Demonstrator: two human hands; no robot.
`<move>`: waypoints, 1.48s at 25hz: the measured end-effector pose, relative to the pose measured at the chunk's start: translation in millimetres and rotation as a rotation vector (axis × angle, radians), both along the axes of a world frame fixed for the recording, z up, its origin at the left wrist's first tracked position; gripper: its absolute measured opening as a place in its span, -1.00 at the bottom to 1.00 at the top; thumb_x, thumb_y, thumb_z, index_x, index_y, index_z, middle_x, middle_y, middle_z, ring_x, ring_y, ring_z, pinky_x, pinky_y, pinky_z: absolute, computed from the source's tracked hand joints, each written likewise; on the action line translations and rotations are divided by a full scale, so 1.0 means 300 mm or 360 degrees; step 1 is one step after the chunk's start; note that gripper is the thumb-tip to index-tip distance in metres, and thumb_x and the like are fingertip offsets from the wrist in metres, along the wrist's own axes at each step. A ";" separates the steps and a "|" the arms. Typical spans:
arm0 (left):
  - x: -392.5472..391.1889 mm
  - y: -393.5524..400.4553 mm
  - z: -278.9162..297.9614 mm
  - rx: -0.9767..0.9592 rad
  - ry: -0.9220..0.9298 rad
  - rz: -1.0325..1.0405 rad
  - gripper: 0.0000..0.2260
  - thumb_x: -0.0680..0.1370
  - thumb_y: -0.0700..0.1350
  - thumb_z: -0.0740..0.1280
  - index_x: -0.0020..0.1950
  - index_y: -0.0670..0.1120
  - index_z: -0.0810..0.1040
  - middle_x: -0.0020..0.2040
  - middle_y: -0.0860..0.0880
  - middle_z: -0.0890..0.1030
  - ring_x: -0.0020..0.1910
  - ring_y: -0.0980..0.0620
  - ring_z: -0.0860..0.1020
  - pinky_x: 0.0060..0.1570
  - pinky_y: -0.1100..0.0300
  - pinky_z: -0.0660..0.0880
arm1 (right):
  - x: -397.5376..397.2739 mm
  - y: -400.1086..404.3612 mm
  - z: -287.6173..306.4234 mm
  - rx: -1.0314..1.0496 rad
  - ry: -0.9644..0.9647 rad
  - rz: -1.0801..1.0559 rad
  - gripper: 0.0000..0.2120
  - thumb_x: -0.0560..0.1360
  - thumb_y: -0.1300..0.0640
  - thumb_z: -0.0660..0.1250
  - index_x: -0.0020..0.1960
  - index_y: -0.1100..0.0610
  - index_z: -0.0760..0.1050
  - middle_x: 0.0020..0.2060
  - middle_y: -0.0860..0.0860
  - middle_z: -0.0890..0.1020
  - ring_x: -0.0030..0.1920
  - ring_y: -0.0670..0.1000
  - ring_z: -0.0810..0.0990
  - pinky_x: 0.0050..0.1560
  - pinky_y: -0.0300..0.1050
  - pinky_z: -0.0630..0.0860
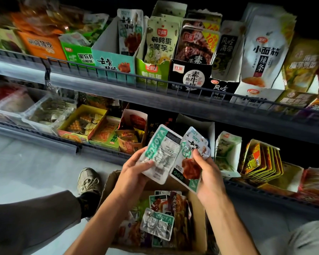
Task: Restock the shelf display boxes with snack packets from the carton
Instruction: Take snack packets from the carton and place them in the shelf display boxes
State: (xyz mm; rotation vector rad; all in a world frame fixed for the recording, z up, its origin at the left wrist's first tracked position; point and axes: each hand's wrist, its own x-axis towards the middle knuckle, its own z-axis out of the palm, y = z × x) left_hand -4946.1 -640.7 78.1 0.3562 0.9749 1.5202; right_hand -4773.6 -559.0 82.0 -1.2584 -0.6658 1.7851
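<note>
While gripped, packets (175,155) fill both hands, above carton (199,218)

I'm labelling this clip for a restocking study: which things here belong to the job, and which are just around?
Part of the job:
- left hand holding a teal-and-white packet, back side up
- right hand holding a matching packet, front side up
- carton of packets below
- teal display box on the upper shelf, same design

Just around:
- black display box
- yellow tray
- shoe
</note>
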 end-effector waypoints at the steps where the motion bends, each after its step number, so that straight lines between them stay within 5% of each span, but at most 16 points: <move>1: -0.015 0.007 0.002 -0.0064 0.0055 0.0097 -0.54 0.36 -0.37 0.44 0.22 -0.14 0.51 0.11 -0.21 0.67 -0.01 -0.16 0.66 -0.06 0.03 0.65 | 0.007 0.000 0.012 0.0039 0.0003 0.0056 -0.81 0.32 0.04 0.52 -0.20 0.10 0.57 -0.20 0.09 0.69 -0.22 0.10 0.67 -0.23 -0.01 0.58; 4: -0.068 0.021 0.023 -0.0183 0.0524 0.0208 -0.63 0.28 -0.35 0.54 -0.03 -0.08 0.53 0.06 -0.20 0.68 -0.02 -0.22 0.67 -0.04 -0.16 0.63 | 0.021 -0.001 0.052 0.0369 -0.0025 0.0261 -0.81 0.34 0.08 0.48 -0.13 0.14 0.54 -0.28 0.07 0.69 -0.30 0.11 0.66 -0.24 0.00 0.57; 7: -0.108 0.041 0.073 -0.0063 0.1005 0.0180 -0.72 0.35 -0.39 0.51 -0.24 0.01 0.66 -0.13 -0.03 0.72 -0.10 -0.03 0.67 -0.11 0.01 0.59 | 0.005 -0.006 0.097 0.0638 -0.0065 0.0360 -0.72 0.38 0.16 0.45 0.06 0.18 0.55 -0.16 0.08 0.72 -0.20 0.15 0.70 -0.22 0.01 0.62; 11: -0.172 0.055 0.131 0.0415 0.1034 -0.0139 -0.66 0.30 -0.49 0.41 -0.42 -0.04 0.66 -0.11 -0.05 0.69 -0.03 0.00 0.63 -0.03 0.08 0.56 | 0.037 0.029 0.147 0.0322 0.0391 0.0251 -0.85 0.38 0.09 0.42 -0.12 0.13 0.52 -0.33 0.03 0.65 -0.39 -0.03 0.64 -0.41 -0.17 0.56; 14: -0.195 0.063 0.152 0.0619 0.0932 -0.0536 -0.65 0.27 -0.56 0.28 -0.45 -0.13 0.62 0.06 -0.12 0.63 0.11 -0.11 0.56 -0.06 0.02 0.60 | 0.030 0.053 0.152 0.0136 0.0405 0.0690 -0.60 0.26 0.07 0.62 0.02 0.18 0.62 -0.11 0.14 0.70 -0.17 0.08 0.70 -0.19 -0.08 0.63; 17: -0.143 0.100 0.189 0.0656 0.0791 -0.0564 -0.70 0.31 -0.50 0.31 -0.29 -0.12 0.66 0.23 -0.12 0.54 0.27 -0.13 0.51 -0.02 0.01 0.60 | -0.052 0.009 0.148 -0.0010 0.0310 0.0893 -0.63 0.38 0.17 0.49 0.15 0.23 0.57 0.00 0.21 0.69 -0.09 0.11 0.71 -0.13 -0.06 0.63; 20: -0.080 0.109 0.237 0.0246 0.0675 0.0037 -0.66 0.50 -0.24 0.39 0.19 0.11 0.60 0.22 -0.08 0.63 0.18 -0.11 0.61 -0.04 -0.02 0.61 | -0.130 -0.016 0.165 0.0226 0.0347 0.0487 -0.65 0.42 0.21 0.41 0.21 0.16 0.55 0.04 0.14 0.70 -0.03 0.09 0.71 -0.10 -0.06 0.64; 23: -0.051 0.088 0.312 0.0154 0.0800 -0.0211 -0.51 0.48 0.17 0.41 0.38 0.13 0.43 0.19 0.05 0.65 0.17 0.00 0.63 0.19 -0.03 0.55 | -0.195 -0.033 0.226 0.0595 0.0096 0.0272 -0.47 0.43 0.07 0.45 0.37 -0.09 0.41 0.21 -0.04 0.64 0.20 0.02 0.63 0.14 0.03 0.57; 25: -0.084 0.101 0.363 0.0328 0.1067 -0.0331 -0.28 0.40 -0.01 0.54 0.48 0.07 0.28 0.25 0.06 0.62 0.23 0.05 0.60 0.23 0.04 0.53 | -0.241 -0.025 0.299 0.0751 -0.0032 0.0381 -0.47 0.46 -0.07 0.40 0.40 -0.19 0.37 0.24 -0.15 0.60 0.24 -0.09 0.59 0.21 -0.02 0.52; 30: -0.265 0.149 0.527 0.0532 0.1151 -0.0146 -0.34 0.40 -0.28 0.45 0.45 0.02 0.34 0.17 -0.11 0.66 0.11 -0.07 0.66 -0.03 0.14 0.61 | -0.277 0.137 0.575 0.1232 -0.0479 0.0887 -0.59 0.36 -0.12 0.49 0.16 -0.04 0.56 0.03 -0.09 0.70 0.13 -0.06 0.65 0.13 -0.10 0.55; 33: -0.343 0.212 0.596 0.0705 0.1216 -0.0160 -0.34 0.44 -0.27 0.46 0.47 0.09 0.34 0.19 -0.06 0.65 0.17 -0.05 0.63 0.06 0.11 0.60 | -0.348 0.247 0.760 0.1344 -0.0661 0.1115 -0.70 0.36 0.09 0.53 0.07 0.02 0.58 -0.09 0.00 0.73 -0.17 -0.08 0.64 -0.26 -0.23 0.54; 35: -0.382 0.278 0.644 0.0701 0.1215 0.0102 -0.39 0.47 -0.20 0.49 0.44 0.12 0.37 0.21 -0.06 0.62 0.17 -0.02 0.63 0.06 0.11 0.61 | -0.423 0.323 0.860 0.1340 -0.0701 0.1034 -0.79 0.40 0.18 0.52 0.01 0.12 0.59 -0.23 0.03 0.70 -0.43 -0.07 0.52 -0.55 -0.25 0.39; 37: -0.464 0.348 0.653 0.0634 0.1459 0.0494 -0.46 0.51 -0.06 0.44 0.46 0.09 0.37 0.23 -0.02 0.59 0.14 0.03 0.63 0.05 0.11 0.61 | -0.528 0.430 0.932 0.1342 -0.0627 0.0785 -0.66 0.41 0.16 0.53 0.13 0.19 0.54 -0.25 0.04 0.67 -0.52 -0.08 0.49 -0.60 -0.23 0.42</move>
